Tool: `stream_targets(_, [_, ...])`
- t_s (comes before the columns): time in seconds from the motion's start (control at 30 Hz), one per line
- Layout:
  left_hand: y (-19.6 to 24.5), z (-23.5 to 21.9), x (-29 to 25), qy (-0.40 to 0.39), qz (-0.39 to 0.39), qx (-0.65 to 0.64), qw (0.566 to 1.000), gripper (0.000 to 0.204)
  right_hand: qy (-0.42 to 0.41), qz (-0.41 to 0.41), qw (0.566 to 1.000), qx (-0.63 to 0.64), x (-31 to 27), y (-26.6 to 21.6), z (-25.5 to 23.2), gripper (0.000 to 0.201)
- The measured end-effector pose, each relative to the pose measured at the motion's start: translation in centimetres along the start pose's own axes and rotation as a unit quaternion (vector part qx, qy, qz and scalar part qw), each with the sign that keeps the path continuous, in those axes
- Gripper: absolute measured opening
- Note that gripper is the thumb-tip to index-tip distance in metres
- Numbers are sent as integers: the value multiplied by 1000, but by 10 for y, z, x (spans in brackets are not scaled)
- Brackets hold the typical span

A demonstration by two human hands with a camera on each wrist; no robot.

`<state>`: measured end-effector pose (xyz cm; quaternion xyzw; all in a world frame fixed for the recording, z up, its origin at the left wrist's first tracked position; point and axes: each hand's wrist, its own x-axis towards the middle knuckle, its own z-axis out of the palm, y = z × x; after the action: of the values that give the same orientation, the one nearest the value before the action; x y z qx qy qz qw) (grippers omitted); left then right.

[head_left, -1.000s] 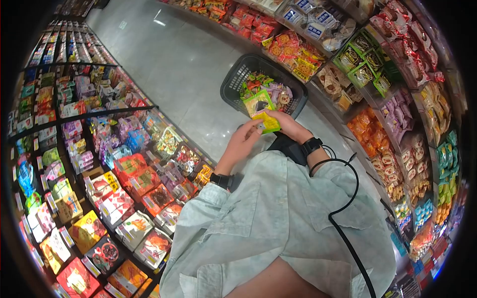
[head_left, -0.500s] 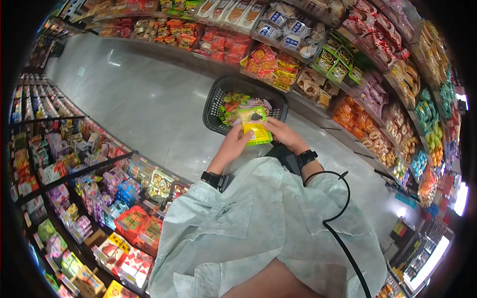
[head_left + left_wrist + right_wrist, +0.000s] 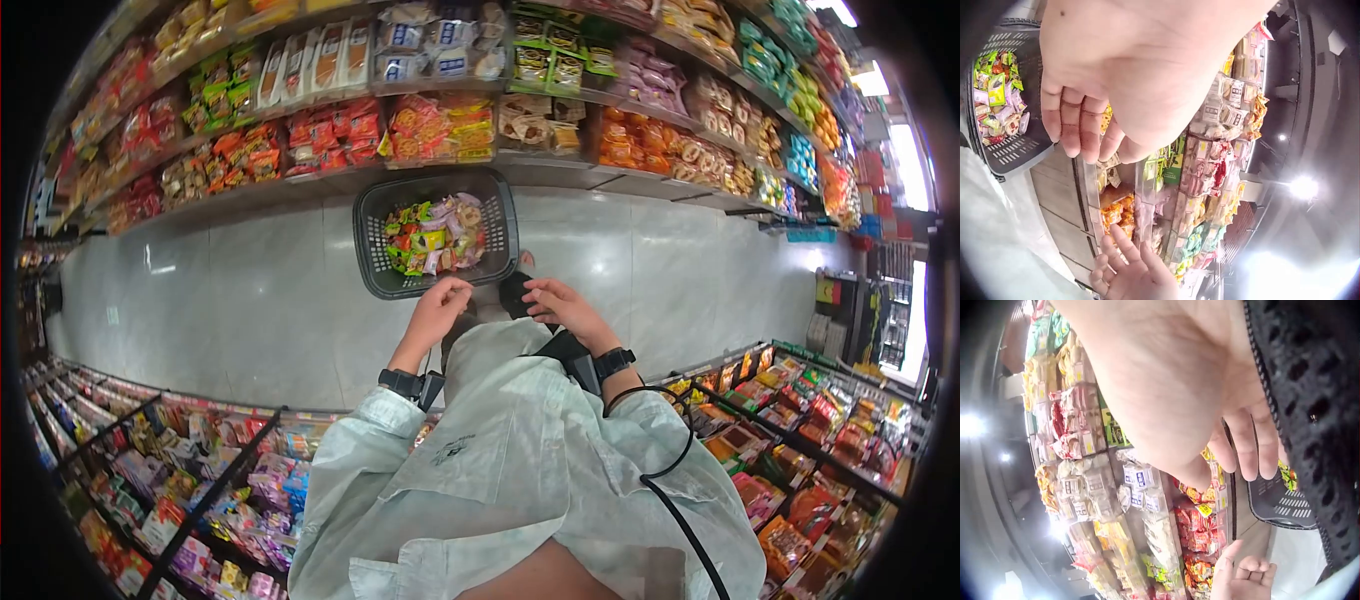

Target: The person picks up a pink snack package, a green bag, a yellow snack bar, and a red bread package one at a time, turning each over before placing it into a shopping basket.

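Note:
My left hand (image 3: 436, 314) is in front of my body, fingers loosely bent and nothing in them. A short gap away, my right hand (image 3: 568, 308) is also empty, its fingers relaxed. Both hands hover near the close edge of a black plastic shopping basket (image 3: 509, 230) on the floor. Small wrapped snacks (image 3: 455, 228) lie heaped inside it, in green, purple and red wrappers. Among them, the left wrist view shows a green-and-yellow snack packet (image 3: 996, 90) on the pile. The right wrist view catches only part of the basket, behind the fingers.
Beyond the basket, tiered shelves (image 3: 560, 90) hold bagged snacks. Low display bins (image 3: 230, 490) of packaged goods flank my body on both sides. Grey tiled floor (image 3: 260, 290) runs between them. A black cable (image 3: 690, 530) hangs down from my right sleeve.
Both hands held the green-and-yellow packet earlier; now they are empty and apart, and such a packet shows in the basket. The head view has turned to face the snack shelves.

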<state>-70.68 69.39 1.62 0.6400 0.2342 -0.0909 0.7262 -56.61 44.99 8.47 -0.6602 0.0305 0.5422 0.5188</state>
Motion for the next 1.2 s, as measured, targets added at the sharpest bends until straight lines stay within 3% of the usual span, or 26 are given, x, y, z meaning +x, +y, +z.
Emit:
stream_targets(0.27, [22,39,-5,39,2,17,999,19,-31,-51,998,26,-10,43,-36,37])
stream_targets(0.5, [6,138,-18,61,-32,43,997,21,-58,-79,993,66,-51,83,-113,36])
stream_targets(0.6, [5,208,-19,16,-40,117,992,22,-67,-99,987,105,-72,106,-147,37])
stream_targets(0.73, [25,281,-16,-178,-30,237,955,29,-49,-121,982,137,-105,137,-186,39])
stream_targets(0.93, [53,371,6,-266,-14,351,898,29,13,-165,952,258,-160,174,-234,41])
stream_targets(1.07, [59,424,24,-340,37,362,867,26,80,-205,918,329,-190,207,-260,41])
stream_targets(1.2, [80,485,30,-390,34,413,823,28,158,-211,883,389,-224,229,-279,40])
